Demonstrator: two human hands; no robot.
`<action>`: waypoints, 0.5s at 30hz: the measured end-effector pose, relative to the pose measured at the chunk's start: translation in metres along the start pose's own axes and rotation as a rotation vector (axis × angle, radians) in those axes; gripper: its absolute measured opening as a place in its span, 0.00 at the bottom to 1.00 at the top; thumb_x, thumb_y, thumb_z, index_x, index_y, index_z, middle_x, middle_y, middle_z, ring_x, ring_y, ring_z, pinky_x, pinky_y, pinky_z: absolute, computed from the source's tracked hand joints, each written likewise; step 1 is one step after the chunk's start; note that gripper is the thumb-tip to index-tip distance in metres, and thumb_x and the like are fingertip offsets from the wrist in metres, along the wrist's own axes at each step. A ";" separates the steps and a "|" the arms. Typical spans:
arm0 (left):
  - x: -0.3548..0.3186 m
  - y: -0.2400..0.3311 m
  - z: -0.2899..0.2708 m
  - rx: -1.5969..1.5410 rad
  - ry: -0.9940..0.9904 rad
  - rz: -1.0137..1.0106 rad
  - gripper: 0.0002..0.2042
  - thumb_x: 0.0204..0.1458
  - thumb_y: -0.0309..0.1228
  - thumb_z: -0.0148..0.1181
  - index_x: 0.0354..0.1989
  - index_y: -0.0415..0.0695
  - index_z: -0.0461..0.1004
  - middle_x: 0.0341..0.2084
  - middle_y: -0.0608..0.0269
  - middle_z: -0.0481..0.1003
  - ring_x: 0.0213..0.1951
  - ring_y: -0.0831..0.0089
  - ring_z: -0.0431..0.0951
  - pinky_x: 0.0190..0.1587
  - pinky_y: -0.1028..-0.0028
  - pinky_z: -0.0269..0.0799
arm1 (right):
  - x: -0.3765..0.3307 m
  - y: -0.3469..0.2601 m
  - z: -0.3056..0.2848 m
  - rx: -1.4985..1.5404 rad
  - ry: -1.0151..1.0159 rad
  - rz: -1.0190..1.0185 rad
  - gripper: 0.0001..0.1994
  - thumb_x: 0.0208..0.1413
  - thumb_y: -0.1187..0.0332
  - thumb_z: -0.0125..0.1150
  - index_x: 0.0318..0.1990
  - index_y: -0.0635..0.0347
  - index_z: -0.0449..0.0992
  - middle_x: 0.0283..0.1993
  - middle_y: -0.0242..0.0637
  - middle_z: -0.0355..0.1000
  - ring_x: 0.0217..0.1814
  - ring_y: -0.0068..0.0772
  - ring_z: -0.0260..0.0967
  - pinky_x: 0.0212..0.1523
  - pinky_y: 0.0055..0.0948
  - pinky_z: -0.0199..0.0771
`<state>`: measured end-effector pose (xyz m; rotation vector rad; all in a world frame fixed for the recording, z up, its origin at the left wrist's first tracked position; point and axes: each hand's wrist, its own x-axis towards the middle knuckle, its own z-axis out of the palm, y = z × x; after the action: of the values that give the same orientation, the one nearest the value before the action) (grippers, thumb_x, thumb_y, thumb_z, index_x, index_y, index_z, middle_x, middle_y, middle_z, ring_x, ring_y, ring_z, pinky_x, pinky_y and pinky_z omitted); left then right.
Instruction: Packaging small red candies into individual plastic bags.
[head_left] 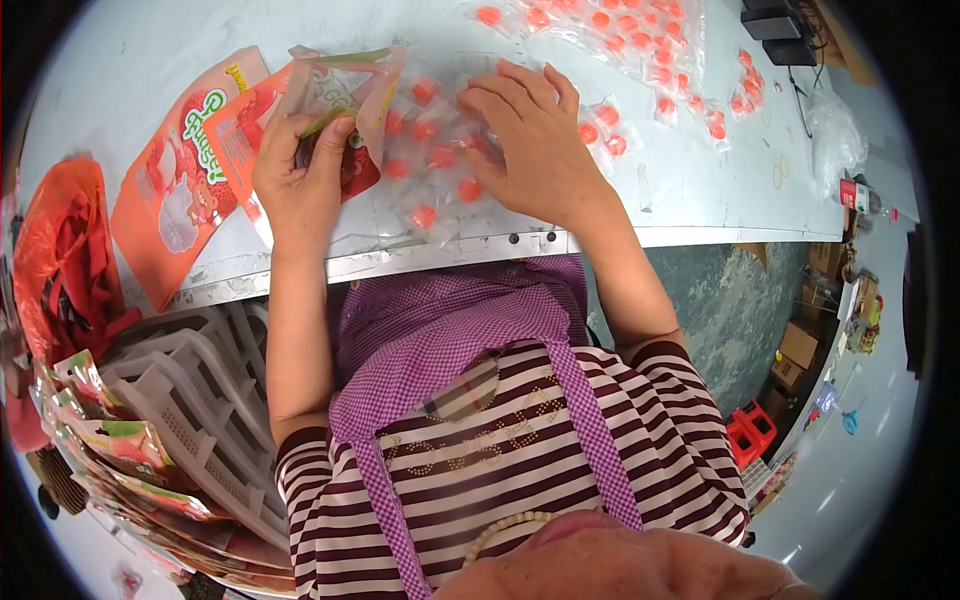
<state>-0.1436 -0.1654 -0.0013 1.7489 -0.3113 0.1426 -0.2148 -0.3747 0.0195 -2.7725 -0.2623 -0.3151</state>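
Observation:
My left hand (302, 180) is closed on a printed pouch (372, 95), thumb over its near side and fingers behind. The pouch's mouth gapes, and its pale inside shows. Just right of it lie several small clear packets (440, 155), each with a round red-orange candy-like piece inside. My right hand (525, 135) rests over the right side of these packets, palm down, fingers bent and spread a little. Whether any packet is under its fingertips is hidden. More such packets (605, 130) lie just past that hand.
Flat red printed pouches (185, 170) lie on the table (720, 205) at the left. A larger spread of packets (650, 40) covers the far right. Below left stand a red plastic bag (65, 250), white plastic baskets (195, 400) and stacked filled pouches (130, 450). A bottle (862, 198) is far right.

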 end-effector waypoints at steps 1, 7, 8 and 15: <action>-0.001 -0.001 0.000 -0.017 -0.001 -0.026 0.05 0.46 0.23 0.62 0.27 0.36 0.73 0.26 0.65 0.69 0.25 0.81 0.68 0.26 0.83 0.64 | 0.000 0.000 0.000 0.000 0.000 -0.001 0.20 0.44 0.64 0.59 0.48 0.56 0.69 0.51 0.34 0.65 0.63 0.38 0.51 0.64 0.45 0.39; 0.002 0.004 0.001 0.028 -0.014 0.094 0.05 0.45 0.23 0.63 0.27 0.36 0.73 0.26 0.65 0.69 0.25 0.81 0.68 0.26 0.83 0.63 | -0.003 -0.003 -0.002 -0.031 -0.007 -0.016 0.21 0.46 0.61 0.59 0.48 0.57 0.68 0.53 0.36 0.64 0.63 0.39 0.51 0.64 0.47 0.37; 0.002 0.003 0.001 0.028 -0.014 0.094 0.05 0.45 0.23 0.63 0.27 0.36 0.73 0.26 0.65 0.69 0.25 0.81 0.68 0.26 0.83 0.63 | -0.004 -0.006 -0.001 -0.018 0.009 0.007 0.22 0.46 0.59 0.59 0.49 0.58 0.68 0.53 0.36 0.64 0.63 0.40 0.51 0.64 0.48 0.36; 0.003 0.001 0.001 0.034 -0.008 0.108 0.05 0.45 0.22 0.63 0.28 0.36 0.74 0.27 0.64 0.69 0.27 0.81 0.68 0.28 0.82 0.65 | -0.007 -0.018 0.011 -0.084 0.054 0.089 0.27 0.46 0.52 0.59 0.50 0.61 0.67 0.55 0.38 0.63 0.64 0.40 0.49 0.64 0.50 0.34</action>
<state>-0.1416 -0.1667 0.0006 1.7666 -0.4114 0.2205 -0.2236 -0.3548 0.0135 -2.8433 -0.1150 -0.3857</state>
